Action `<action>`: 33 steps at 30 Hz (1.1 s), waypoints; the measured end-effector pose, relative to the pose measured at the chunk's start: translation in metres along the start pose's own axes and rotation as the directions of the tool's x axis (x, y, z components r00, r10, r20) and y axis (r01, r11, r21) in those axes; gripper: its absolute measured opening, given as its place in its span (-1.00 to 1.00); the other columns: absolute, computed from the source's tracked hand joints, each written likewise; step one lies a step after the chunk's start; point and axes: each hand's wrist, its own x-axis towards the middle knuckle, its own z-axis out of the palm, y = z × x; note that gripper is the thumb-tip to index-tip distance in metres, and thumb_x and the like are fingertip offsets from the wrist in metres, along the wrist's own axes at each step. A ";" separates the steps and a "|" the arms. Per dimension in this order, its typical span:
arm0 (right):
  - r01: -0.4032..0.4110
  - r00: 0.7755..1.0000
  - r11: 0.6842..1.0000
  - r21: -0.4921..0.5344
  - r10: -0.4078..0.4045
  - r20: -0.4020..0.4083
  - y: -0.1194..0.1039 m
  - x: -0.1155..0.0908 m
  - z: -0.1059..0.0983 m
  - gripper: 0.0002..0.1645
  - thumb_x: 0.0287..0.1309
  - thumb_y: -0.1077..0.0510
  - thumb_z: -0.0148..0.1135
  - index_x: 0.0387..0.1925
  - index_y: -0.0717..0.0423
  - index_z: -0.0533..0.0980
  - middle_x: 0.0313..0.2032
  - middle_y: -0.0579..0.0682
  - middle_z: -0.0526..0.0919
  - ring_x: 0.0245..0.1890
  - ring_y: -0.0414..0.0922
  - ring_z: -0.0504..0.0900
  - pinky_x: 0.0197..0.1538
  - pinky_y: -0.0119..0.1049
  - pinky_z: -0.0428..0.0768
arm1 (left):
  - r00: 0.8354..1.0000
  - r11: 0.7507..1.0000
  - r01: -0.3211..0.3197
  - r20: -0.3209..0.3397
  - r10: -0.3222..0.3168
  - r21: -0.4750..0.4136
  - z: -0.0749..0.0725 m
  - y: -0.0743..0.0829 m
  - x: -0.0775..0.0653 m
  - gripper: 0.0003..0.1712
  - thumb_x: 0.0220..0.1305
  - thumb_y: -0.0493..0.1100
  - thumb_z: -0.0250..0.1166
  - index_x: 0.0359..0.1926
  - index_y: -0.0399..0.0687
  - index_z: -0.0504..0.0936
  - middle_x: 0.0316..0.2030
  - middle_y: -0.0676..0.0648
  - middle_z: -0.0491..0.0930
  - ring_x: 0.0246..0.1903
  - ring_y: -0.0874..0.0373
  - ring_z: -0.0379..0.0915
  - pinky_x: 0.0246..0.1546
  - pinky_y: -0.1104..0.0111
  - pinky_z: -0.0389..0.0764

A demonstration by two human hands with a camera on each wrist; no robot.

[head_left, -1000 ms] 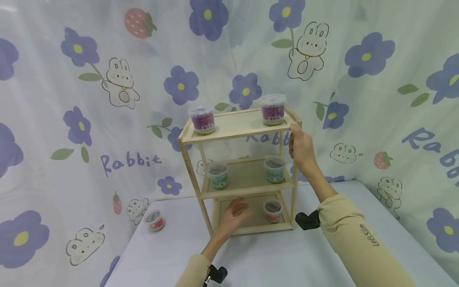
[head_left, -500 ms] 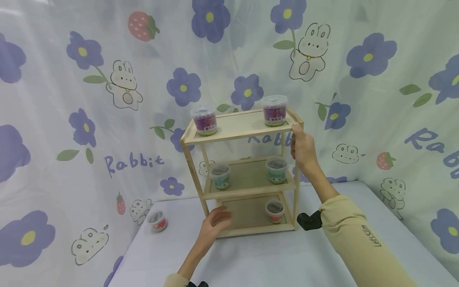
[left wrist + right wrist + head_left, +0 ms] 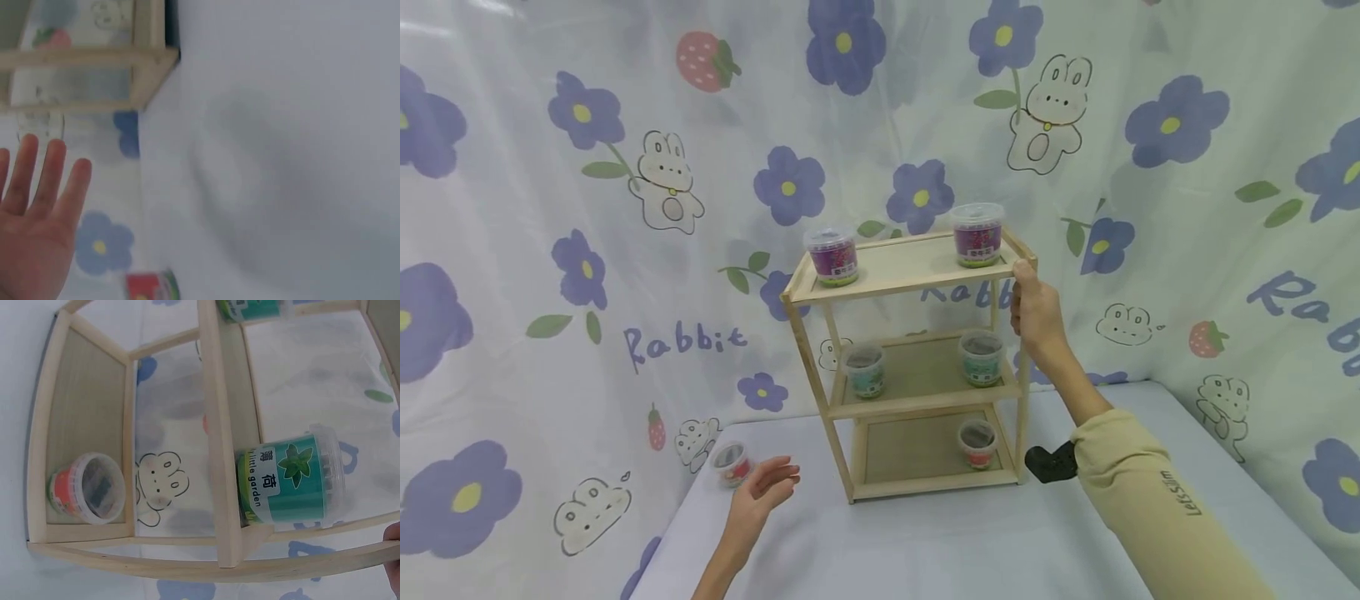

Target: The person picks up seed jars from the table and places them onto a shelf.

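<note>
A wooden three-tier shelf [image 3: 898, 406] stands on the table. My right hand [image 3: 1037, 312] grips its front right post near the top. My left hand [image 3: 762, 493] hovers over the table left of the shelf, fingers spread and holding nothing. Just beyond it is a small red-labelled tub [image 3: 732, 464], partly hidden by the fingers; its red side [image 3: 150, 286] shows at the bottom of the left wrist view. Another red-labelled tub [image 3: 87, 489] sits on the lowest tier, at its right end.
Two purple-labelled tubs, a left one [image 3: 832, 257] and a right one [image 3: 977, 236], stand on the top tier. The middle tier bears two green-labelled tubs, left [image 3: 866, 371] and right [image 3: 287, 478]. A white cloth covers the table [image 3: 925, 550]; a patterned curtain [image 3: 700, 192] hangs behind.
My left hand has moved left, from in front of the lowest tier to beside the red-labelled tub on the table. My right hand keeps its grip on the post.
</note>
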 end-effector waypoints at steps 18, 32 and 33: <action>-0.046 0.999 0.999 -0.021 0.046 -0.005 -0.004 -0.001 0.005 -0.36 0.39 -0.35 -0.24 -0.41 0.09 0.40 -0.65 -0.12 0.38 -0.67 -0.23 0.35 -0.56 -0.38 0.50 | 0.919 0.937 0.220 -0.381 -0.105 0.271 -0.080 -0.055 0.035 -0.35 0.36 0.03 0.28 0.30 -0.27 0.38 0.21 -0.30 0.44 0.07 0.13 0.38 -0.15 0.64 0.35; -0.043 0.999 0.999 -0.010 0.043 -0.020 0.000 0.003 0.007 -0.38 0.39 -0.33 -0.25 -0.40 0.07 0.43 -0.66 -0.09 0.46 -0.69 -0.23 0.39 -0.57 -0.36 0.57 | 0.874 0.942 0.266 -0.463 -0.147 0.204 -0.093 -0.081 0.065 -0.05 0.31 -0.01 0.30 0.47 -0.36 0.01 0.37 -0.49 0.08 0.29 -0.37 0.06 0.24 -0.13 0.24; -0.047 0.999 0.999 -0.010 0.046 -0.024 0.000 0.003 0.008 -0.38 0.38 -0.33 -0.25 -0.41 0.07 0.43 -0.66 -0.09 0.46 -0.69 -0.23 0.39 -0.57 -0.36 0.57 | 0.874 0.943 0.275 -0.458 -0.165 0.185 -0.094 -0.082 0.067 -0.02 0.31 0.00 0.31 0.49 -0.34 -0.03 0.39 -0.49 0.04 0.31 -0.38 0.05 0.27 -0.15 0.23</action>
